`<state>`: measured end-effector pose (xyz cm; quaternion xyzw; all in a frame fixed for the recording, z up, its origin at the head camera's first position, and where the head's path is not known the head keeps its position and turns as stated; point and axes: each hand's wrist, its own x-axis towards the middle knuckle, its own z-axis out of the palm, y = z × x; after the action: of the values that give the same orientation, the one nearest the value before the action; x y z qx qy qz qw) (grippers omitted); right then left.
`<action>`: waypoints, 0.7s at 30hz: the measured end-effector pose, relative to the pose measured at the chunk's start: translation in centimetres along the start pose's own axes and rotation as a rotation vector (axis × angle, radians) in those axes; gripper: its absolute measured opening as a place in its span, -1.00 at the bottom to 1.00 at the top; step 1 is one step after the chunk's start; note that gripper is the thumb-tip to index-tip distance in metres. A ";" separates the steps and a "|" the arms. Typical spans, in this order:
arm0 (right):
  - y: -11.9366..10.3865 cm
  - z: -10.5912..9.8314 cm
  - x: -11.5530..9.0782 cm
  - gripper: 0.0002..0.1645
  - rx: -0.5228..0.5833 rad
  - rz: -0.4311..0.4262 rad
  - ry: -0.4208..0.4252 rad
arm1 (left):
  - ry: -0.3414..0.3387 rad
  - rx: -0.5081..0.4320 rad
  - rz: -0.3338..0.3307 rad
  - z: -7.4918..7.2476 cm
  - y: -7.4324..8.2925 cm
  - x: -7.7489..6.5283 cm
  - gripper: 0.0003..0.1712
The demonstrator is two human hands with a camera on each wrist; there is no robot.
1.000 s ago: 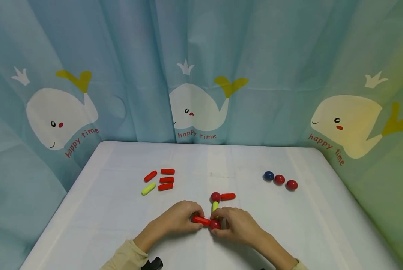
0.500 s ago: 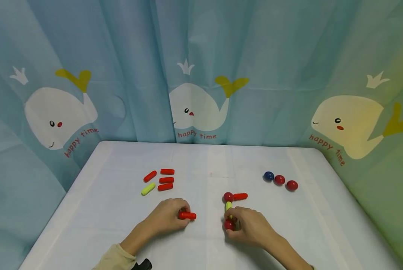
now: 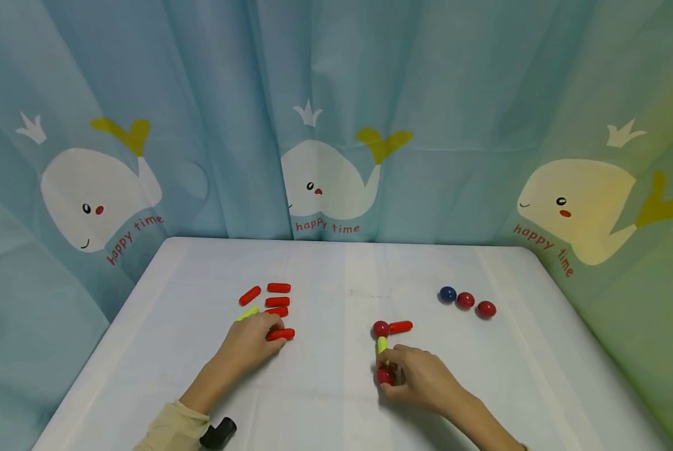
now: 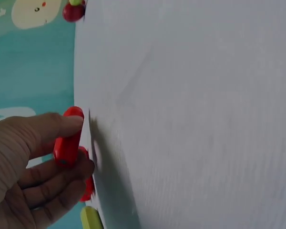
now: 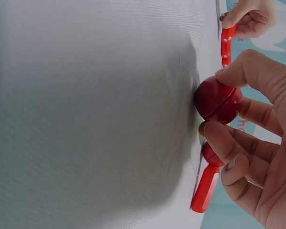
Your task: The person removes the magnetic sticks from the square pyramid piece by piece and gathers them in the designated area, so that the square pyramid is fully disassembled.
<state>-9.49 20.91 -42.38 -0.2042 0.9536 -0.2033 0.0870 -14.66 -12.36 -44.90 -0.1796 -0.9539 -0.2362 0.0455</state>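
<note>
My left hand (image 3: 249,341) pinches a short red stick (image 4: 68,145) between thumb and fingers, close in front of the loose sticks at the left. My right hand (image 3: 423,379) grips a dark red ball (image 5: 217,101) with thumb and fingertips. That ball sits at the near end of a joined piece. A yellow-green stick (image 3: 382,344) runs from it to a second red ball (image 3: 380,329), and another red stick (image 3: 401,327) points right from there. Fingers of the right hand partly cover the near ball and the yellow-green stick in the head view.
Several loose red sticks (image 3: 277,302) and a yellow-green one (image 3: 249,312) lie at the left on the white table (image 3: 325,426). A blue ball (image 3: 447,294) and two red balls (image 3: 465,300) stand in a row at the right. A printed curtain (image 3: 229,125) hangs behind.
My left hand has carried its red stick away from the near ball, leftward to the loose sticks. My right hand and the joined piece shifted slightly right, then stayed put.
</note>
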 end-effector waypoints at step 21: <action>-0.3 0.1 -0.2 -0.64 -0.012 -0.006 -0.010 | 0.054 0.121 0.021 0.2 -0.9 0.9 -0.78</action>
<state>-9.19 20.69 -42.28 -0.2086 0.9538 -0.1966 0.0899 -15.82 -12.66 -45.33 -0.1800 -0.9630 -0.1822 0.0842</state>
